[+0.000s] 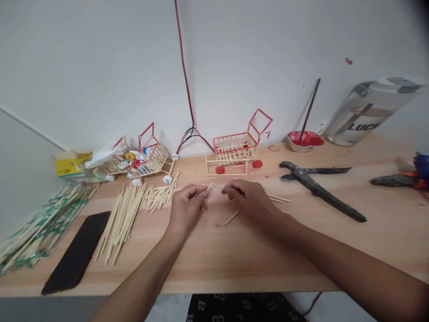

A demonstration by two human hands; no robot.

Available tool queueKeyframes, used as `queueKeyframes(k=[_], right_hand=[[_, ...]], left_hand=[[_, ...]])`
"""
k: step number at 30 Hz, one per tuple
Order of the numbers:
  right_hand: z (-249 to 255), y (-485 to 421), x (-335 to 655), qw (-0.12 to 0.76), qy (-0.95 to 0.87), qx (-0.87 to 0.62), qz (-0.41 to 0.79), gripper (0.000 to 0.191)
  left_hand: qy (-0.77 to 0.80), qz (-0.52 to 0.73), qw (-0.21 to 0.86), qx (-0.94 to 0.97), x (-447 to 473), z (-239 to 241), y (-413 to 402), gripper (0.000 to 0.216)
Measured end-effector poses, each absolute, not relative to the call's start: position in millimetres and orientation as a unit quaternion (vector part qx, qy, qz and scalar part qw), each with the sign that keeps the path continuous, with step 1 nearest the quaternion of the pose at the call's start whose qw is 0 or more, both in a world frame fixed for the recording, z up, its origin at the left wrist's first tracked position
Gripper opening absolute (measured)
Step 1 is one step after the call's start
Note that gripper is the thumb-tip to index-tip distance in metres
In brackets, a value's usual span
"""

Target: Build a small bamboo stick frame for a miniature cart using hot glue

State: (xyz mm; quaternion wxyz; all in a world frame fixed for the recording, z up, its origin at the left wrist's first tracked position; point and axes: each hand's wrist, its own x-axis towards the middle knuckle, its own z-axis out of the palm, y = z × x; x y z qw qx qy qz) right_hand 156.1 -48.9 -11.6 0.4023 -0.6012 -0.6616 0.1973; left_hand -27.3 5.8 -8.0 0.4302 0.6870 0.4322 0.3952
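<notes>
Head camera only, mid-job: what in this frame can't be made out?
Head view throughout.
1. The thin stick: both ends are hidden by the pinching fingertips of the left hand and right hand.
2. The silver bag: lettering past "LUC" is lost to blur and the bag's curve.
3. The orange-handled tool: blurred, cut off by the right edge.
4. The green-printed packets: print too small to read, cut by the left edge.

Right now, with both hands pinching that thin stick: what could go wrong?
1. The thin stick, pinched between left hand and right hand, looks slender; bending pressure could snap it.
2. The stick cart model stands just behind the hands; a forward slip might knock it.
3. A loose short stick lies close under the right hand; it could get swept away.
</notes>
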Motion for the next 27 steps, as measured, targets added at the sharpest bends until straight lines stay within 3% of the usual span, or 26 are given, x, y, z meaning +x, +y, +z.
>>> queueKeyframes(k=[5,27], right_hand=[[-10.9,-48.4,154.2,0.399,-0.661,-0.603,0.2,0.02],[-15.3,-45.5,155.7,0.405,-0.676,-0.586,0.191,0.02]], left_hand=[[0.415,0.388,0.496,0.657,-23.8,-9.2,4.2,0.017],[0.408,0.381,0.506,0.658,-22.3,-7.8,1.3,0.016]])
